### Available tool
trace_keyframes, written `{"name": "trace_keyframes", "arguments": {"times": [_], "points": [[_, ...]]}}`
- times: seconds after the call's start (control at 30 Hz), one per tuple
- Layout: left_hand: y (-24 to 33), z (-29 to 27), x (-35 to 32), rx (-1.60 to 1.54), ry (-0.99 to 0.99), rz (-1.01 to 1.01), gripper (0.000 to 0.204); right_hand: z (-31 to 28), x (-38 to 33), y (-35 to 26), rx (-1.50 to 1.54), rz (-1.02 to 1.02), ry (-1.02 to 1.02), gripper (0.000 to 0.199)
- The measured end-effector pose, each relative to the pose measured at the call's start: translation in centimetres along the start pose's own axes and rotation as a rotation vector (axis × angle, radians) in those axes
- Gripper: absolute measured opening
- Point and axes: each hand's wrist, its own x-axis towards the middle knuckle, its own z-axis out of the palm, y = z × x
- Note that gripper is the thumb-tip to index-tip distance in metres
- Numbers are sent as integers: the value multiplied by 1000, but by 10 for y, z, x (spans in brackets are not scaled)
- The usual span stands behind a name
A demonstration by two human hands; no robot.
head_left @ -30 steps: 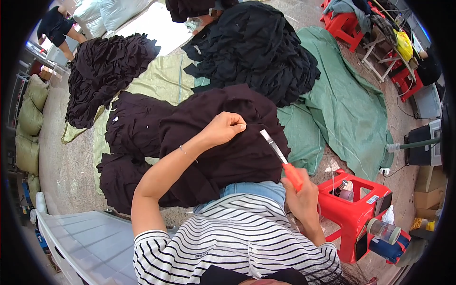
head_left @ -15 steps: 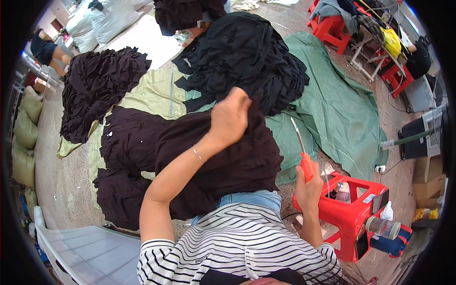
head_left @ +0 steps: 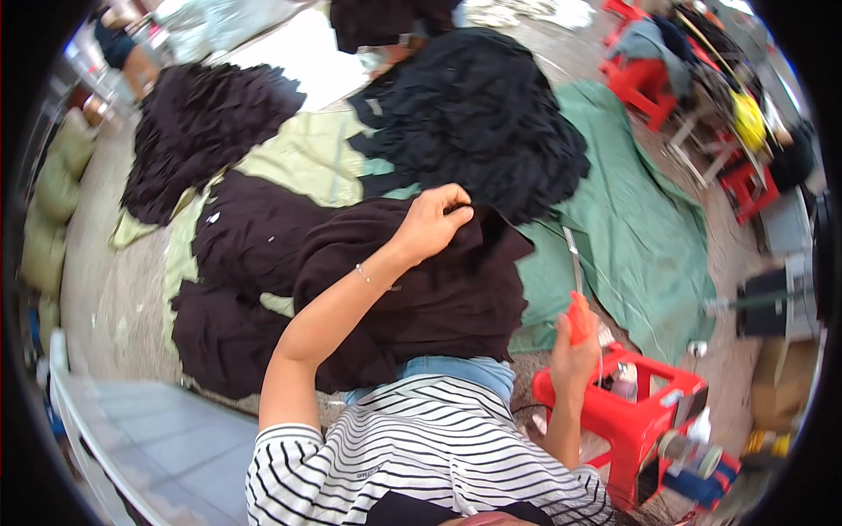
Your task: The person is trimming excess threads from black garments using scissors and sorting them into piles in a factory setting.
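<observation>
Dark brown cloth [head_left: 421,298] covers my lap in loose folds. With fingers closed, my left hand [head_left: 431,223] pinches its upper edge, and a flap hangs beside the fingertips. Held upright in my right hand [head_left: 574,351] is a tool with an orange-red handle [head_left: 579,317] and a slim metal blade [head_left: 574,259]. The blade stands apart from the cloth, to its right. I cannot make out the exact kind of tool. More dark brown cloth pieces [head_left: 254,232] spread to the left of my lap.
Ahead lies a big black cloth pile [head_left: 474,114] on a green sheet [head_left: 627,228]. A dark brown pile [head_left: 206,127] sits far left. A red stool [head_left: 627,438] stands close by my right arm. A person's hand [head_left: 390,57] shows beside cloth at the top.
My left hand has dropped slightly and turned, and a cloth flap now shows beside it. My right hand has moved slightly down with the tool. The whole view has shifted a little.
</observation>
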Motion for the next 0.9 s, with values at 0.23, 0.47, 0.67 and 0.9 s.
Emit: {"name": "trace_keyframes", "arguments": {"times": [0.23,0.47,0.67,0.9], "points": [[39,-47,2,-281,261,-6,8,4,9,14,-26,16,27,31],[45,45,-40,760,-263,-3,81,14,24,-7,46,58,-21,32],[-7,89,2,882,-321,142,37,11,15,5,47,-56,10,41],[18,-12,0,-311,160,179,19,6,29,21,1,-81,25,49]]}}
